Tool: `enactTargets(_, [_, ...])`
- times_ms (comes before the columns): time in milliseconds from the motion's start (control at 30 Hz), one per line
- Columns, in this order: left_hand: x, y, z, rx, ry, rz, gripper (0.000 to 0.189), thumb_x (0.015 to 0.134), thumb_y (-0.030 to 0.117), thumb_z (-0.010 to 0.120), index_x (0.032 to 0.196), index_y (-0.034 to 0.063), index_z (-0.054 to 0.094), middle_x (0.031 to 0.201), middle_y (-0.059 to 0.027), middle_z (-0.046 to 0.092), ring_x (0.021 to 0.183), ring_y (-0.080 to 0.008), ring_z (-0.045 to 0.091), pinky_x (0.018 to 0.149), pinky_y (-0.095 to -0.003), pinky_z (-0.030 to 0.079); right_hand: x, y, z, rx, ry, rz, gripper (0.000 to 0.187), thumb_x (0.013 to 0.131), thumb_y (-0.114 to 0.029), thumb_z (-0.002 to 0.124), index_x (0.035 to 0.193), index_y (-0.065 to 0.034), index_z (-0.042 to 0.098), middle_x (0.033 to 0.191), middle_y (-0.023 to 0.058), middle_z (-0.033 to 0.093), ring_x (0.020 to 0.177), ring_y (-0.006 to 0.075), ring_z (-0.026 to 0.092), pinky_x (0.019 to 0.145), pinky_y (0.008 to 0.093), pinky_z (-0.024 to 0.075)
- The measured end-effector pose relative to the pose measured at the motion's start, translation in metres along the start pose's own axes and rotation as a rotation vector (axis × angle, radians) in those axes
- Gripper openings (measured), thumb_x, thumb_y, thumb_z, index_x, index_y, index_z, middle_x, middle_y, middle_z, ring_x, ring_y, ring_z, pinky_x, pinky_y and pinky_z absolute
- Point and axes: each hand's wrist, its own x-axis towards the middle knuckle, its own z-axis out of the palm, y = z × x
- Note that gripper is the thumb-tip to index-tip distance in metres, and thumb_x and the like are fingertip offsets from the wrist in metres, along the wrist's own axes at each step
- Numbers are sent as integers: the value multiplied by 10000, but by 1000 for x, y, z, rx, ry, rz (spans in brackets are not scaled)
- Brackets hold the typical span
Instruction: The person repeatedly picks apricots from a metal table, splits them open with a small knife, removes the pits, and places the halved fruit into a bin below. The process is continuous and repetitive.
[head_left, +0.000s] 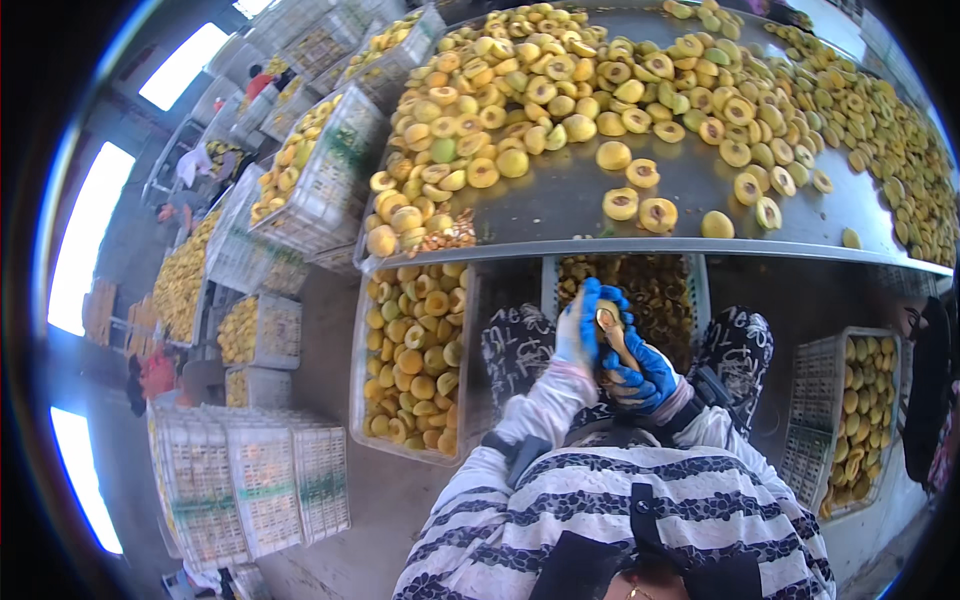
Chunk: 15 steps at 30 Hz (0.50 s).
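Note:
Both my hands wear blue-and-white work gloves and meet in front of my lap, just below the metal table's edge. My left hand (579, 324) is closed around a yellow peach half (609, 306), mostly hidden by the fingers. In my right hand (643, 376) is a pitting tool (624, 346) with a pale handle. Its metal end lies against the fruit's cut face. Beneath my hands, between my knees, a crate (699, 292) holds dark brown pits or scraps. Cut peach halves (658, 215), several with pits showing, lie on the steel table (547, 202).
A crate of peach halves (412, 360) stands at my left, and a crate of fruit (862, 412) at my right. Pit fragments (450, 234) are heaped at the table's left corner. Stacked white crates (262, 487) and other people (156, 373) are farther left.

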Motion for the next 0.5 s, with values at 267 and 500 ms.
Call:
enactTargets(267, [-9, 55, -55, -88, -50, 144, 530, 981, 437, 521, 1274, -4, 527, 1151, -142, 622, 960, -275, 644, 857, -428, 545, 17, -33, -88, -1404, 1086, -531, 327, 996, -351, 505, 976, -40, 601, 646, 42, 563, 495, 140, 516, 452, 299, 386])
enactTargets(500, [54, 142, -217, 844, 424, 827, 303, 897, 53, 637, 1179, -52, 598, 1005, -104, 680, 875, -186, 637, 834, -288, 501, 21, -39, -76, -1079, 1080, -327, 260, 979, -370, 533, 936, -113, 545, 597, 35, 505, 417, 162, 465, 386, 308, 383])
